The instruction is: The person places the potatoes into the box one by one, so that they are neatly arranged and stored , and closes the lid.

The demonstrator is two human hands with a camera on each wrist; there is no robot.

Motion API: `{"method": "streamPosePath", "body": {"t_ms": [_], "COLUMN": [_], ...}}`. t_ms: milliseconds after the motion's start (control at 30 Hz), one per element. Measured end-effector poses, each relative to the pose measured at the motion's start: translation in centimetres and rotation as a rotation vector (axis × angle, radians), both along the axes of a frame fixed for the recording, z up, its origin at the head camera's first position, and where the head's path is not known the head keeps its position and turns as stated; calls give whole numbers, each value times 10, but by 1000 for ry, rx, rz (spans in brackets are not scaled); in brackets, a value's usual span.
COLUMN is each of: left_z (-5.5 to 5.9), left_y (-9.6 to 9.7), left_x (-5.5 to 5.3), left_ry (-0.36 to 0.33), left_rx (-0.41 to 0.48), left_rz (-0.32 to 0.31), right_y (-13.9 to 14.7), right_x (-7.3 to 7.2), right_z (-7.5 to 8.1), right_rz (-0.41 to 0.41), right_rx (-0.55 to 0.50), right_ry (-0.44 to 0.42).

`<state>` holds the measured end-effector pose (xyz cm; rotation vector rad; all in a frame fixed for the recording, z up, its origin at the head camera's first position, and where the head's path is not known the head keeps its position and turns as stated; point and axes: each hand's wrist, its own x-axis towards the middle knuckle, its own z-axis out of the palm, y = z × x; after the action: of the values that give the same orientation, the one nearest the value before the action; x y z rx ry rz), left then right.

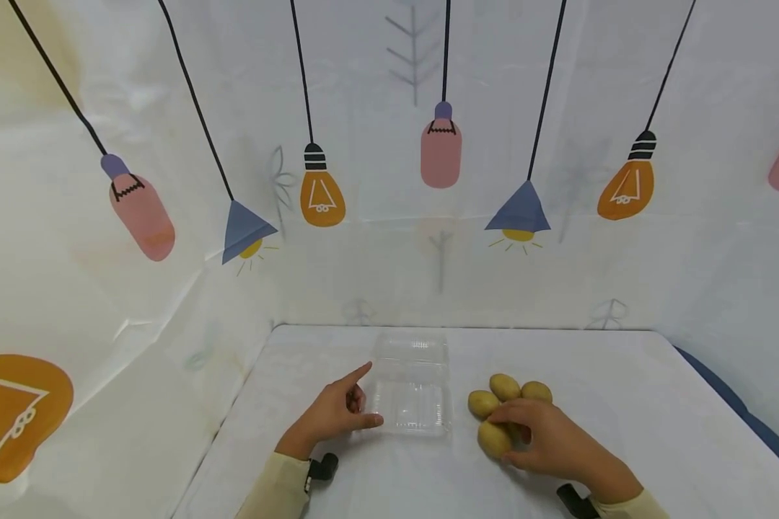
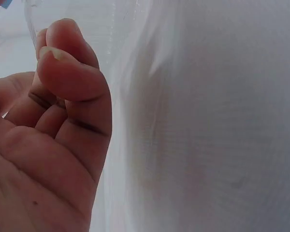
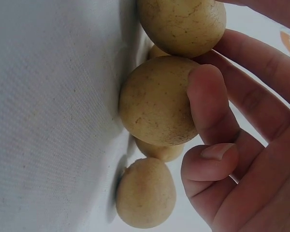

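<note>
A clear plastic clamshell box point(image 1: 410, 409) lies on the table with its lid folded back toward the wall. My left hand point(image 1: 335, 412) is at the box's left side, thumb tip right at the near left edge and index finger stretched along the side. In the left wrist view, the other fingers point(image 2: 70, 82) of that hand are loosely curled and hold nothing. Several small yellow-brown potatoes point(image 1: 483, 404) sit clustered right of the box. With thumb and fingertips my right hand point(image 1: 545, 440) grips the nearest potato point(image 3: 181, 24), while its curled fingers brush another potato point(image 3: 157, 101).
A white cloth covers the table point(image 1: 337, 353). Behind it hangs a pale curtain point(image 1: 376, 274) printed with lamps and bulbs, which also runs along the left side. Beyond the table's right edge shows a dark blue strip point(image 1: 746, 411).
</note>
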<state>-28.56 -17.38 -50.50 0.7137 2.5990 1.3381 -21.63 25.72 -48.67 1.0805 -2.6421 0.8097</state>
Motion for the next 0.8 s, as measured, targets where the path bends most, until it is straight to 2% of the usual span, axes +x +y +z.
{"method": "streamPosePath", "body": {"t_ms": [100, 367, 667, 800], "left_z": [1, -3, -4, -7], "left_y": [1, 0, 0, 0], "left_x": [1, -1, -1, -3], "left_ry": [-2, 80, 25, 9], "left_rx": [-5, -1, 49, 67], "left_rz": [4, -20, -34, -39], "right_y": [0, 1, 1, 0], "right_x": [-1, -1, -2, -1], "right_z": [1, -2, -5, -3], "right_rz": [12, 6, 5, 5], "right_rx": [-11, -8, -9, -3], "right_ry": [-11, -49, -7, -25]}}
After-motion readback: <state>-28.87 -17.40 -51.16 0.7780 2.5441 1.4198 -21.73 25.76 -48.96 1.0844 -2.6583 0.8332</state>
